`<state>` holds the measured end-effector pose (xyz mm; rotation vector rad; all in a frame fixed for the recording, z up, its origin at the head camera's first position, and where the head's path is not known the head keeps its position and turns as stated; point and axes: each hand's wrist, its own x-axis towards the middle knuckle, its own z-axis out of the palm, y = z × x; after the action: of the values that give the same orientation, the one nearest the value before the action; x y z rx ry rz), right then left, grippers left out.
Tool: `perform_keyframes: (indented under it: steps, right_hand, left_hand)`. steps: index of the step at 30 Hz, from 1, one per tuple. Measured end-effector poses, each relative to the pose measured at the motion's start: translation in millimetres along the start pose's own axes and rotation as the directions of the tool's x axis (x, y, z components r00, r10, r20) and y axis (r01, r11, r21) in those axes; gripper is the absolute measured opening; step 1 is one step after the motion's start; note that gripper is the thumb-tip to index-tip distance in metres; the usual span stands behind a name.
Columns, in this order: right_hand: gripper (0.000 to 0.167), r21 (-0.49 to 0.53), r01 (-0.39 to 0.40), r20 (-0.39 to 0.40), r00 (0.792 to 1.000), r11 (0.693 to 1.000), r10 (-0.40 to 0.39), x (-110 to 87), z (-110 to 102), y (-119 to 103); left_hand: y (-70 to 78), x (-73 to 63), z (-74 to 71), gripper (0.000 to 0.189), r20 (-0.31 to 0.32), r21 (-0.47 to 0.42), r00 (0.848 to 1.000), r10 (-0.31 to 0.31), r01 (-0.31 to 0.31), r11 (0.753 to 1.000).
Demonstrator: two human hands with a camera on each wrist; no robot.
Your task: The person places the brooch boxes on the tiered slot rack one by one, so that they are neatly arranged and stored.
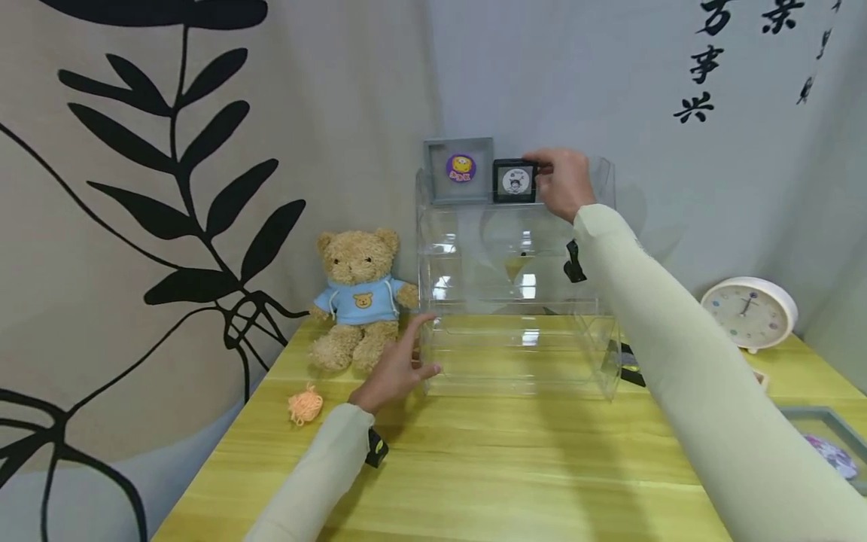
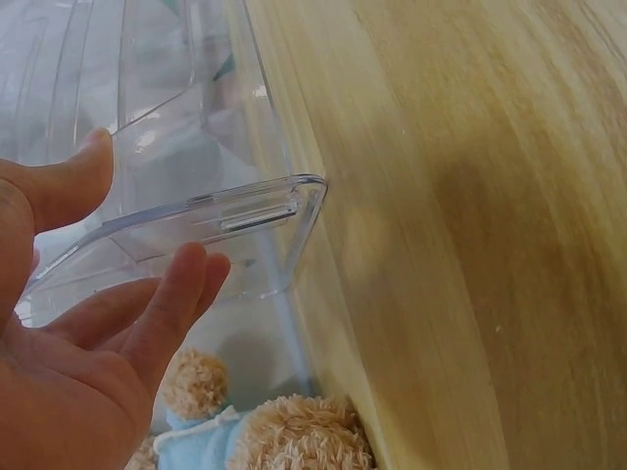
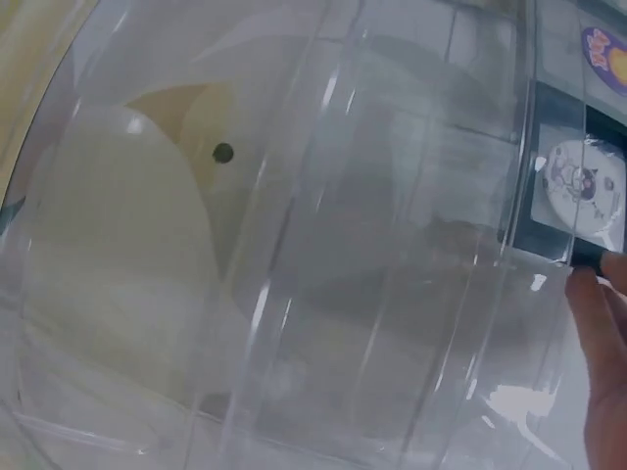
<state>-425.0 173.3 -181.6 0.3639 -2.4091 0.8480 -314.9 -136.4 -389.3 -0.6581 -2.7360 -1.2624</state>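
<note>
On the top tier of a clear acrylic display rack [image 1: 515,376], my right hand [image 1: 562,181] pinches the right edge of a small black display frame [image 1: 515,197] with a round white badge inside. Left of it, on the same tier, stands a larger grey frame [image 1: 436,169] holding a purple and yellow badge. In the right wrist view the fingertips [image 3: 583,289] meet the black frame's edge. My left hand [image 1: 395,369] is at the rack's lower left side. The left wrist view shows its thumb and loosely extended fingers on either side of the clear side panel [image 2: 196,208].
A teddy bear [image 1: 362,297] in a blue hoodie sits left of the rack, with an orange yarn ball [image 1: 305,405] in front. To the right are a white clock [image 1: 748,312], a dark item [image 1: 631,369] by the rack and another grey frame [image 1: 822,418] on the wooden table [image 1: 508,467].
</note>
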Motion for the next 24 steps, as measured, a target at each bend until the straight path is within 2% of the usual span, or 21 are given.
perform_keyframes:
  steps: [7, 14, 19, 24]
  right_hand:
    - [0.056, -0.087, 0.021, 0.094, 0.996, 0.996, -0.013, -5.9, -2.9, 2.0]
    - [0.079, -0.15, 0.058, 0.216, 0.976, 0.987, -0.025, -5.9, 1.5, -0.1]
    - [0.085, -0.151, 0.034, 0.237, 0.972, 0.988, 0.002, -11.6, -5.4, 0.2]
    - [0.08, -0.123, 0.061, 0.242, 0.97, 0.99, -0.03, -24.7, -22.0, -0.1]
  left_hand:
    - [0.1, 0.5, 1.7, 0.091, 0.005, 0.011, 1.0, 0.0, 0.0, 1.0]
    - [-1.2, -0.2, 4.5, 0.092, -0.005, 0.038, 1.0, -0.02, 0.02, 0.999]
    - [0.7, 0.7, 3.7, 0.091, -0.003, 0.018, 1.0, -0.012, 0.012, 1.0]
    - [1.2, 0.5, 3.4, 0.091, -0.01, 0.025, 0.999, -0.035, 0.035, 0.999]
